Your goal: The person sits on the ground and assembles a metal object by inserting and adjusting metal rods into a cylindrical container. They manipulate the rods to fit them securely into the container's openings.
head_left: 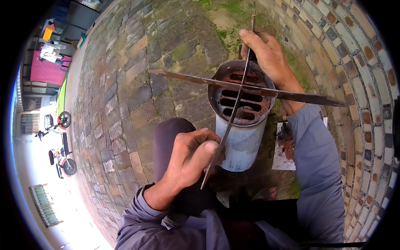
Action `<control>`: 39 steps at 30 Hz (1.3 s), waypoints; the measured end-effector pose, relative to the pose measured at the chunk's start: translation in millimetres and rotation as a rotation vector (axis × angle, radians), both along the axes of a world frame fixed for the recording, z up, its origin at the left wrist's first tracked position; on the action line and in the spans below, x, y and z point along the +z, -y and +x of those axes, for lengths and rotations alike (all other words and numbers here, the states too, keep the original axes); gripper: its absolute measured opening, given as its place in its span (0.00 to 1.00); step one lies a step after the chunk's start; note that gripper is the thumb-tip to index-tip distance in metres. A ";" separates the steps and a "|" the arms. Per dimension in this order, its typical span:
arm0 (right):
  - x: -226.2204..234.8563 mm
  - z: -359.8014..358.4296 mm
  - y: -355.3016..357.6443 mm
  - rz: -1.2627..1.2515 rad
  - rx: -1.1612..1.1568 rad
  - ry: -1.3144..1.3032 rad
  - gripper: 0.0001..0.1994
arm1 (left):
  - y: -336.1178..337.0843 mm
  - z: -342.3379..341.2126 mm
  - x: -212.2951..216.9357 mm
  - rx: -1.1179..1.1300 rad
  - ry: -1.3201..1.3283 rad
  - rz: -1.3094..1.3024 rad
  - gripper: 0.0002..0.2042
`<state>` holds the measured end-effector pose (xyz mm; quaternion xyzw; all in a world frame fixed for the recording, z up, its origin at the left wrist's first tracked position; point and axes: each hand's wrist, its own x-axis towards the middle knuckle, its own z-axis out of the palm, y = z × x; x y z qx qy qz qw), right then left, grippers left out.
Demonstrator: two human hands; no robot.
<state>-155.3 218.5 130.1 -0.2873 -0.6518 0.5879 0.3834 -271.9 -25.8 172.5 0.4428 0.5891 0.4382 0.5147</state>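
Both my hands hold a rusty metal cross made of two flat bars that meet in the middle. My left hand pinches the near end of one bar between thumb and fingers. Around the far part of the same bar, my right hand is closed. The other bar stretches freely to the left and right, over my right wrist. Below the cross stands a pale blue cylindrical stove. Its dark, rusty top holds a slotted grate. Whether the cross touches the stove's rim, I cannot tell.
A white sheet with dark and reddish-brown bits lies right of the stove. A brick wall rises along the right. Stone paving with mossy patches spreads left. Far left are motorbikes and a pink cloth.
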 end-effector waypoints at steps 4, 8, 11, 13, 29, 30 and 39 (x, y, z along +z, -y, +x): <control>1.7 1.0 1.4 0.012 -0.033 0.011 0.26 | -12.9 11.7 24.8 -0.038 0.316 -0.282 0.28; 3.4 3.4 4.0 -0.056 -0.061 0.013 0.27 | -36.9 28.8 46.7 0.173 0.698 -0.620 0.10; 8.5 3.5 6.3 -0.085 -0.051 0.026 0.26 | -41.6 34.7 46.6 0.222 0.877 -0.653 0.13; 10.7 1.6 9.3 -0.092 -0.063 0.040 0.27 | -40.1 33.1 45.5 0.187 0.897 -0.653 0.14; 2.4 3.8 5.6 -0.016 -0.099 0.035 0.25 | -35.9 44.3 44.7 0.236 1.021 -0.599 0.12; 3.8 3.9 7.5 -0.018 -0.098 0.035 0.25 | -35.8 49.1 46.9 0.282 0.926 -0.553 0.12; 4.6 4.2 10.5 -0.066 -0.053 -0.067 0.24 | -34.4 43.6 45.7 0.176 0.997 -0.679 0.14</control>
